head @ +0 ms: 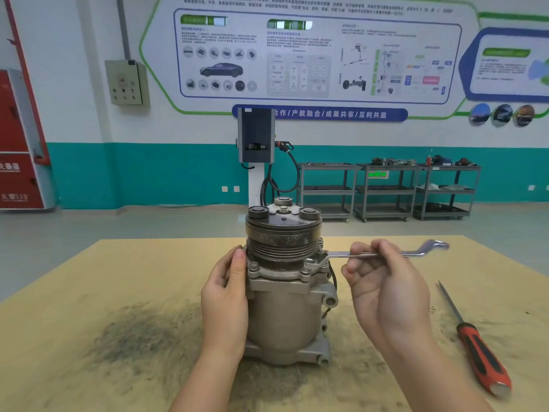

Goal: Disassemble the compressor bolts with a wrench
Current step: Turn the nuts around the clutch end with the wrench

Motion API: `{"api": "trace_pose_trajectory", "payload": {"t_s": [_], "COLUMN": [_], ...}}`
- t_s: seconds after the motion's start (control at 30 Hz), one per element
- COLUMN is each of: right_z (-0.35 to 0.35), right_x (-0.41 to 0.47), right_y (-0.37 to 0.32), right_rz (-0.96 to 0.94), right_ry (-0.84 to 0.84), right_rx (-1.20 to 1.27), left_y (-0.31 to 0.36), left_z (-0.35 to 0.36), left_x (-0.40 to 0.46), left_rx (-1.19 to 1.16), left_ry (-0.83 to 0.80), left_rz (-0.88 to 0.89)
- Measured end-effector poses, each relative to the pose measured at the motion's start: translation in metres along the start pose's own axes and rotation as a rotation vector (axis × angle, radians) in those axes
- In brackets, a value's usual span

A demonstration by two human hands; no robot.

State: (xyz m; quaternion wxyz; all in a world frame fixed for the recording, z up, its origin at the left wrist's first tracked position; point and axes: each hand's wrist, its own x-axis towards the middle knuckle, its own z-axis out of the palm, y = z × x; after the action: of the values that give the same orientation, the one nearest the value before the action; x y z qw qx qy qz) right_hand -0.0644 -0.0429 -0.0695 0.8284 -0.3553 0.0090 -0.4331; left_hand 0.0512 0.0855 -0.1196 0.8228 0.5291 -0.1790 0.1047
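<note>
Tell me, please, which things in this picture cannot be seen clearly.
- Head view: the back bolts of the grey metal compressor are hidden behind its black pulley.
- The silver ring wrench: its shaft is partly covered by the right hand.
- The left hand: its fingers are hidden behind the compressor.
- The wall poster: its text is too small and blurred.
</note>
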Motion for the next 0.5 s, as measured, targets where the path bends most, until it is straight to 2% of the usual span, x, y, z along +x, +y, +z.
{"api": "trace_pose_trajectory", "payload": {"t_s": [0.07,0.17,0.23,0.33,0.4,0.5], "right_z": [-0.001,-0.003,-0.002,0.0,0.001,0.0], "right_x": [0.003,0.006,0.004,-0.006,-0.01,-0.001], "right_y": [0.001,0.001,0.001,0.005,0.007,0.006], "right_rz": [0.137,0.156,0.032,-0.253,-0.319,-0.103], "right_ry": [-0.005,-0.021,-0.07,-0.169,-0.185,-0.089], "right_rx": [0.062,0.05,-0.031,-0.195,-0.229,-0.136], "left_y": [0.001,0.002,0.004,0.004,0.004,0.004], "left_z": [0.0,0.001,0.001,0.0,-0.001,-0.001], "left_x": [-0.001,-0.001,-0.001,-0.001,-0.001,-0.001], "left_rx": [0.022,0.047,0.061,0.088,0.1,0.118], "left_ry": [-0.004,-0.01,-0.025,-0.039,-0.043,-0.046], "left_rz": [-0.001,-0.023,-0.04,-0.042,-0.043,-0.047]}}
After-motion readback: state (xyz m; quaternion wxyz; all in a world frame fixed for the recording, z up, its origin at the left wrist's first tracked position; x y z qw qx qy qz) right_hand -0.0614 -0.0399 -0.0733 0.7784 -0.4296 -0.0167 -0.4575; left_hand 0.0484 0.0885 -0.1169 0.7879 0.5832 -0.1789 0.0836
